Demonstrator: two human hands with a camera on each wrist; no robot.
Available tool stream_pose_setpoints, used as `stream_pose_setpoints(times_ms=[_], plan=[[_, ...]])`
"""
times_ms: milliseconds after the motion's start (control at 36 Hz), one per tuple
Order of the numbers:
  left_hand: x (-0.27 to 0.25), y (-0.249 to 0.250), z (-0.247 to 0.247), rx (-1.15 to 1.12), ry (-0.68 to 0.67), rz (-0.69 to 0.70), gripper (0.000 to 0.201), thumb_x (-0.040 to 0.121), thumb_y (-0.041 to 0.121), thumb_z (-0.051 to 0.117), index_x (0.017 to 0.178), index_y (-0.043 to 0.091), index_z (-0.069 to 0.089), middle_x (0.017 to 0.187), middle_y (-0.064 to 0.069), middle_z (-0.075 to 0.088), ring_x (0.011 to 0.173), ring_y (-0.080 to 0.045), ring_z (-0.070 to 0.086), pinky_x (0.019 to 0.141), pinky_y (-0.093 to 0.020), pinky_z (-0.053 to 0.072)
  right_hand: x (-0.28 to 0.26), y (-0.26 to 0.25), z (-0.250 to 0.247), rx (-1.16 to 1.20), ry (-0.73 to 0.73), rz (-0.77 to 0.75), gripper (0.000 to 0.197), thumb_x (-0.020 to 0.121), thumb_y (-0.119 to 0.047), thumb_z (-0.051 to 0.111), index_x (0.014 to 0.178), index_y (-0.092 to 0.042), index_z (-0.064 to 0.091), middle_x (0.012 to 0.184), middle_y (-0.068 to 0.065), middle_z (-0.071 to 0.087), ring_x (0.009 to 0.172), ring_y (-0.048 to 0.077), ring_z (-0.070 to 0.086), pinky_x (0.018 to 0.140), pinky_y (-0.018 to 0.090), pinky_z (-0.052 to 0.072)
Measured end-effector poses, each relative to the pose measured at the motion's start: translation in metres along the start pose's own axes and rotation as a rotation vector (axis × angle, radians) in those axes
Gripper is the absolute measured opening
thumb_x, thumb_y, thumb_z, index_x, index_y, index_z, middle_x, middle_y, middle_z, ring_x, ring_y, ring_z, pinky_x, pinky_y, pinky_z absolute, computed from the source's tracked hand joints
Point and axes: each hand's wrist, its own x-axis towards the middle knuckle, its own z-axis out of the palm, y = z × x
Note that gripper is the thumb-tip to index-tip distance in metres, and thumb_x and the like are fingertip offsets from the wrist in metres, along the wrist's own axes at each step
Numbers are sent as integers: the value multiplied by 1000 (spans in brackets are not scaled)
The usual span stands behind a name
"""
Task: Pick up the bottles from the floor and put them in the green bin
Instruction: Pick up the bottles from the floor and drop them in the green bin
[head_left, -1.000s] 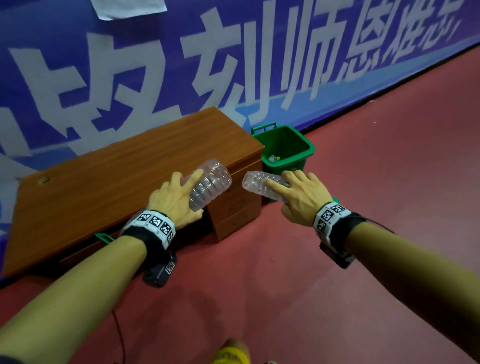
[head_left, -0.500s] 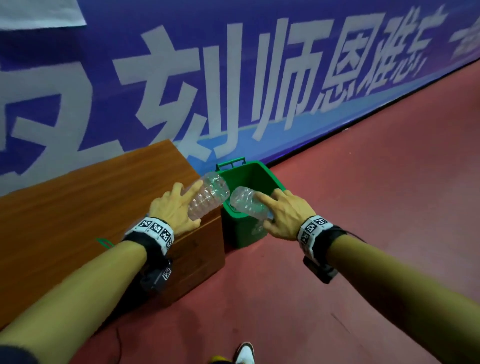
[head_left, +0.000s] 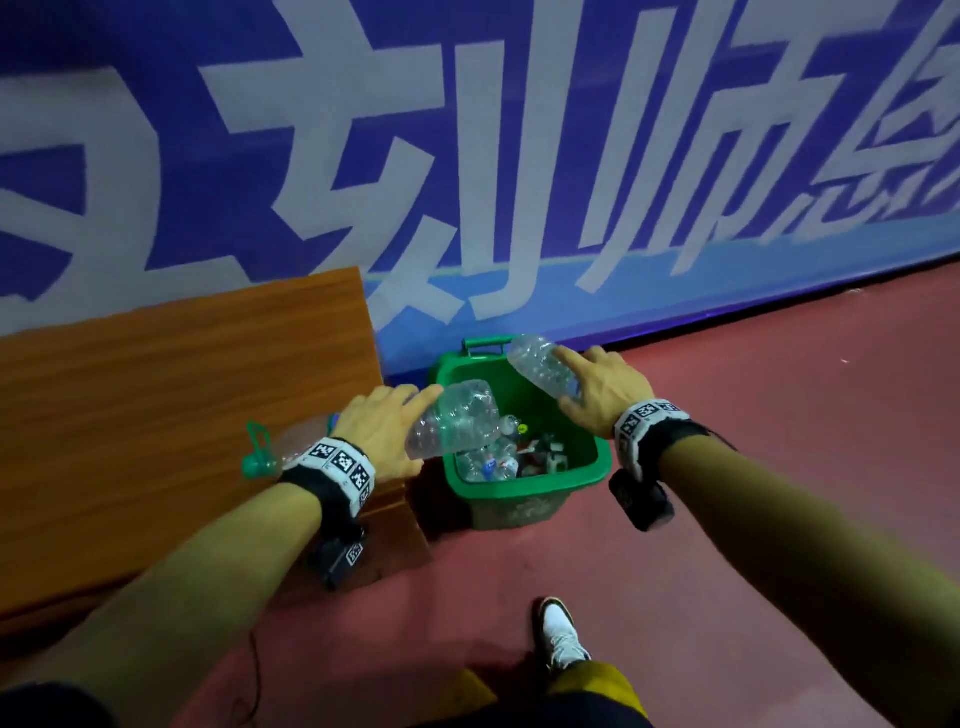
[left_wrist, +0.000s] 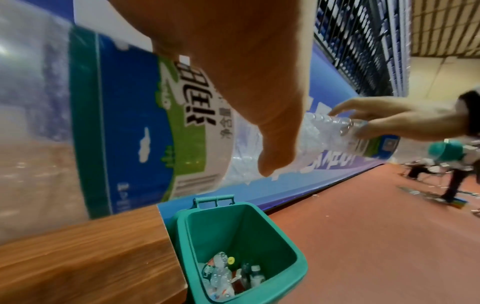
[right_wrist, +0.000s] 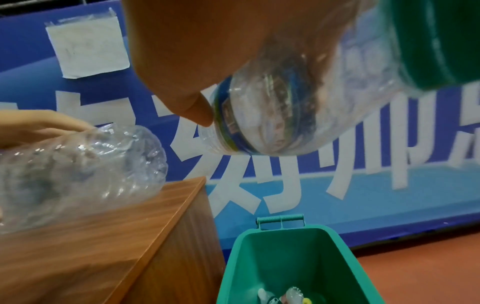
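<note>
Left hand (head_left: 382, 434) and right hand (head_left: 605, 397) each grip, seemingly firmly, a bottle (head_left: 457, 421).

Bin (head_left: 524, 501) contents too small and jumbled to count. Left hand (head_left: 382, 434) covering the neck of its bottle (head_left: 457, 421). Right wrist view: bottle (right_wrist: 298, 102) blurred, cap cropped by the frame edge. Table (head_left: 156, 415) cut off at left.

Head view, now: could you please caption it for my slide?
Both hands, left hand and right hand, each hold a clear bottle over the green bin.
</note>
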Motion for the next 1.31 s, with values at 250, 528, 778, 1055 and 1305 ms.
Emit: stream_pose_setpoints(times_ms=[250, 528, 778, 1055, 1305], plan=[[98, 72, -24, 120, -48, 151, 101, 78, 42, 72, 156, 42, 6, 159, -4, 28, 143, -26, 29, 118, -46, 22, 132, 41, -21, -40, -78, -296, 66, 92, -43, 56, 151, -36, 26, 138, 8, 47, 120, 34, 51, 97, 46, 47], [166, 87, -40, 53, -50, 34, 93, 84, 57, 62, 155, 44, 4, 162, -9, 17, 149, -29, 16, 120, -54, 14, 199, 53, -13, 150, -204, -334, 66, 92, -39, 59, 151, -28, 32, 143, 14, 46, 130, 35, 46, 104, 46, 42], [41, 37, -12, -123, -138, -401, 83, 89, 54, 56, 156, 40, 9, 163, -6, 18, 148, -25, 18, 120, -47, 17, 176, -7, -5, 69, -310, -538, 73, 86, -47, 62, 150, -28, 32, 138, 13, 49, 123, 37, 52, 100, 45, 46], [-125, -4, -11, -216, -52, -878, 87, 85, 62, 57, 154, 43, 8, 163, -6, 17, 149, -28, 18, 121, -50, 18, 58, -163, -22, -147, -171, -1022, 80, 88, -62, 51, 154, -26, 24, 138, 10, 47, 124, 34, 48, 92, 43, 46], [-341, 27, 41, -289, -25, -1082, 88, 85, 63, 58, 155, 41, 10, 163, -5, 16, 148, -29, 22, 120, -51, 20, -113, -302, 27, -218, -215, -1250, 83, 84, -66, 53, 153, -31, 24, 141, 10, 43, 124, 33, 48, 93, 43, 48]])
